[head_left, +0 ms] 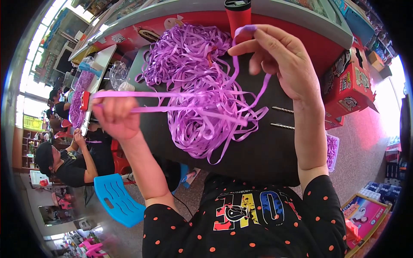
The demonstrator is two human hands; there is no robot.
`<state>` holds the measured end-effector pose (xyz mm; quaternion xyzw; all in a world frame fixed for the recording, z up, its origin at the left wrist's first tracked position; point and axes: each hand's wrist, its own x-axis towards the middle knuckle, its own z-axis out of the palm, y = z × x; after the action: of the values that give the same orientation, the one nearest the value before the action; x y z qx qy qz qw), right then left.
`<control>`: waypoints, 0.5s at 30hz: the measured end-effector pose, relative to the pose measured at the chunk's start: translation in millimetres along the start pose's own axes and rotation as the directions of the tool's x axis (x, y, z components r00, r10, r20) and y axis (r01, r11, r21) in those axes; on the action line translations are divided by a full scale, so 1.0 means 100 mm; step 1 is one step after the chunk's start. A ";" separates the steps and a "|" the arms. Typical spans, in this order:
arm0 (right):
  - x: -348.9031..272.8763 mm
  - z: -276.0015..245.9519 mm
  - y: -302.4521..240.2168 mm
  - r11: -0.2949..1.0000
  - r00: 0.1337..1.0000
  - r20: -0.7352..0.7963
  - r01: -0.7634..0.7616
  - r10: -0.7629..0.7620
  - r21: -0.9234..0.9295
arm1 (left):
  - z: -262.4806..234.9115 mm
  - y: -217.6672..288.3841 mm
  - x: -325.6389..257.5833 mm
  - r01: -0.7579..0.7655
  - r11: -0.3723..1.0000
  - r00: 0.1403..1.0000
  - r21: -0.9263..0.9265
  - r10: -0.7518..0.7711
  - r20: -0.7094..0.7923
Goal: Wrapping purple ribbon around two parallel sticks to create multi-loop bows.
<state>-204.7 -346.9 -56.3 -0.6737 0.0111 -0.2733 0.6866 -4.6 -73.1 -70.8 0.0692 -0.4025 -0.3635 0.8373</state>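
Note:
A large tangled heap of purple ribbon [193,81] covers the middle of the dark table [275,150]. My left hand [116,114], slightly blurred, is closed round strands of the ribbon at the heap's left and pulls them out straight above the table. Raised over the table's far right side, my right hand [279,56] pinches another length of the ribbon between thumb and index finger, its other fingers loosely curled. From that pinch the ribbon hangs back down to the heap. Two thin metal rods with spiral grooves [282,126] lie right of the heap.
A red tumbler [238,17] with a black lid stands behind the table by a red-sided counter. Right of the table is a red carton [350,81]. At left are a blue stool [119,200] and a person [69,161] seated by a table with more purple ribbon [78,99].

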 end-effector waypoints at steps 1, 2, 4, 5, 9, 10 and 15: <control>0.01 -0.02 0.02 1.000 1.000 0.004 0.000 0.000 0.002 | -0.02 0.13 -0.02 -0.003 1.000 1.000 0.003 0.003 -0.002; 0.02 -0.06 0.03 0.992 0.995 -0.032 0.098 -0.096 0.074 | -0.04 0.24 -0.01 -0.082 0.994 0.995 -0.067 0.077 -0.067; -0.01 -0.10 0.00 0.942 0.965 -0.163 0.240 -0.205 0.234 | -0.12 0.46 -0.03 -0.168 0.978 0.979 -0.127 0.150 -0.138; -0.01 -0.07 -0.03 0.934 0.941 -0.261 0.276 -0.215 0.226 | -0.23 0.56 -0.08 -0.180 0.984 0.953 -0.020 0.169 -0.253; -0.10 -0.16 -0.18 0.886 0.914 -0.240 0.385 -0.327 0.258 | -0.66 0.54 -0.35 0.093 0.922 0.830 0.375 0.135 -0.540; -0.15 -0.22 -0.24 0.885 0.911 -0.188 0.405 -0.367 0.231 | -0.71 0.45 -0.37 0.327 0.810 0.783 0.487 0.056 -0.619; -0.58 -0.55 -0.65 0.959 0.955 -0.235 0.118 -0.181 -0.258 | -0.18 -0.27 -0.29 0.292 -0.742 0.882 0.603 -0.035 -0.471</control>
<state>-298.2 -370.9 -20.7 -0.7099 0.0815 -0.4062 0.5696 -18.2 -76.7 -112.1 0.9007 -0.3945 0.0459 0.1761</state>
